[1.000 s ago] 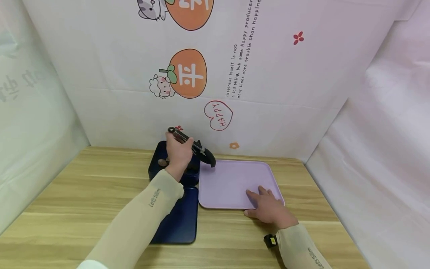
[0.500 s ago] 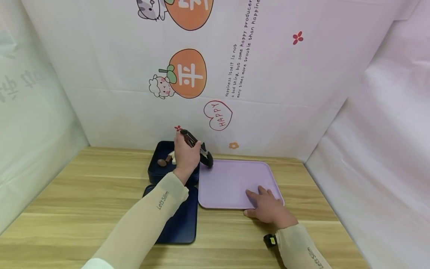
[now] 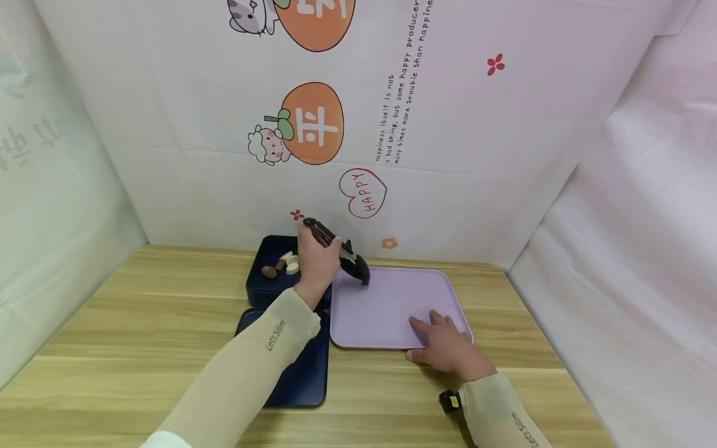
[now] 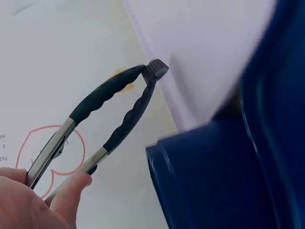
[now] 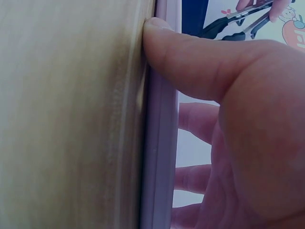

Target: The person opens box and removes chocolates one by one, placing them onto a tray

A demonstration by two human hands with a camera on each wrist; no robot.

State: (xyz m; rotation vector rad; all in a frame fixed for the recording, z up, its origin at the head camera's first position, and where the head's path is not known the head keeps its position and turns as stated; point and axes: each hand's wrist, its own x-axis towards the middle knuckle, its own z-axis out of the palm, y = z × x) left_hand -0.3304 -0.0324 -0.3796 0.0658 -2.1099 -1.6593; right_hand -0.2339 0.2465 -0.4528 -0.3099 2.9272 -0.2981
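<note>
My left hand (image 3: 318, 261) grips a pair of black-handled metal tongs (image 3: 354, 266), thumb on one arm and fingers on the other. Their tips hang over the far left corner of the lilac tray (image 3: 375, 311). In the left wrist view the tongs (image 4: 127, 119) bow apart along their arms and meet at the tips; I cannot tell whether the tips pinch anything. My right hand (image 3: 448, 348) rests on the tray's near right part, fingers spread on the surface. Its thumb (image 5: 167, 43) lies against the near rim in the right wrist view.
Left of the tray stands a dark blue box (image 3: 259, 297). Inside lie a brown oval piece (image 3: 269, 272) and cream pieces (image 3: 292, 266). A flat dark blue lid (image 3: 305, 379) lies in front, partly under my left forearm. A printed white backdrop (image 3: 448, 205) rises behind the wooden table (image 3: 168, 323).
My left hand and the tongs have moved right, from over the box toward the tray, uncovering the brown and cream pieces. My right hand has stayed still on the tray.
</note>
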